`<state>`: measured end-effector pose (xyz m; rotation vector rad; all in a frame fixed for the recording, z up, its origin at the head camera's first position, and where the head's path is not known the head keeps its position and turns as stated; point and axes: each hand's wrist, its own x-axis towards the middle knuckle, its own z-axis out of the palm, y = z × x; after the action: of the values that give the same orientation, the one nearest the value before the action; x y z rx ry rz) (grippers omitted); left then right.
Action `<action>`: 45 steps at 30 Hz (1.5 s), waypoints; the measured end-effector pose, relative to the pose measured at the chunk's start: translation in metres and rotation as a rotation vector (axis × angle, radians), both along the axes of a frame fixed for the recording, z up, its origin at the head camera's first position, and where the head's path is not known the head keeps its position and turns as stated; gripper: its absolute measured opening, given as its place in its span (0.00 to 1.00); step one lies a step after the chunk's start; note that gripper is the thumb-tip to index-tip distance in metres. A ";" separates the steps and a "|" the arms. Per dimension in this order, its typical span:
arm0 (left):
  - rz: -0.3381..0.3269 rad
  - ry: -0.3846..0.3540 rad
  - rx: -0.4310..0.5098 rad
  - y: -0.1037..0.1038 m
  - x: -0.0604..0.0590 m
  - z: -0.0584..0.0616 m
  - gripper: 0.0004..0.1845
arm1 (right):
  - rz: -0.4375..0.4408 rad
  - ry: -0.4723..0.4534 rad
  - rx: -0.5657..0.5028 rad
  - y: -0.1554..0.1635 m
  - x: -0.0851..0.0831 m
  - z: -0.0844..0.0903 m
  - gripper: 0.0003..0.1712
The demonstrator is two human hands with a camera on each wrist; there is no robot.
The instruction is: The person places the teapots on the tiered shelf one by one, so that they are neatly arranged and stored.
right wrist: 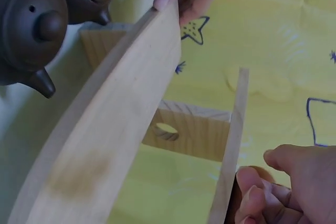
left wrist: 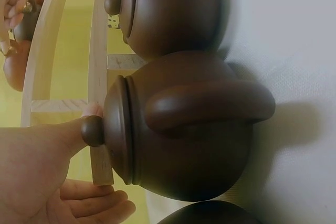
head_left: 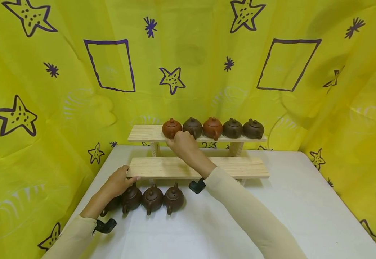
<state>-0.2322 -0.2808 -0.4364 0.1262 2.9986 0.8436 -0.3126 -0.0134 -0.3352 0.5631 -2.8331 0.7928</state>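
My right hand is at the upper wooden shelf, its fingers curled at the handle of the leftmost reddish-brown teapot. The handle is mostly hidden by the hand, and in the right wrist view only a sliver of that teapot shows beyond the fingers. With thumb in front and fingers behind, my left hand grips the left end of the lower wooden shelf. Below and beside that hand stand several dark brown teapots on the white table; the leftmost is partly hidden by the wrist.
Right of the held teapot stand a dark grey teapot, another reddish one and two more dark ones in a close row. A white cloth covers the table. Yellow patterned curtains enclose the back and sides.
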 end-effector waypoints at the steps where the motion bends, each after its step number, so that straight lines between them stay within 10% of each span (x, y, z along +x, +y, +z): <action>1: 0.000 0.000 0.001 0.000 0.000 0.000 0.37 | 0.017 0.000 0.007 0.001 0.003 -0.001 0.36; 11: -0.003 -0.005 0.008 0.000 0.001 0.000 0.33 | 0.212 0.015 0.075 0.015 0.042 -0.029 0.39; 22: -0.005 0.002 0.001 0.001 0.001 0.002 0.36 | 0.213 -0.115 0.165 0.018 0.094 -0.068 0.38; 35: -0.011 0.013 0.006 0.001 0.002 0.002 0.33 | 0.223 -0.267 0.204 0.035 0.111 -0.102 0.35; 45: -0.010 0.005 -0.001 0.002 0.003 0.002 0.36 | 0.204 -0.194 0.254 0.043 0.122 -0.104 0.27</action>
<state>-0.2295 -0.2790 -0.4339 0.1440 3.0003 0.8421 -0.1904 0.0292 -0.4396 0.8666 -3.1173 0.5456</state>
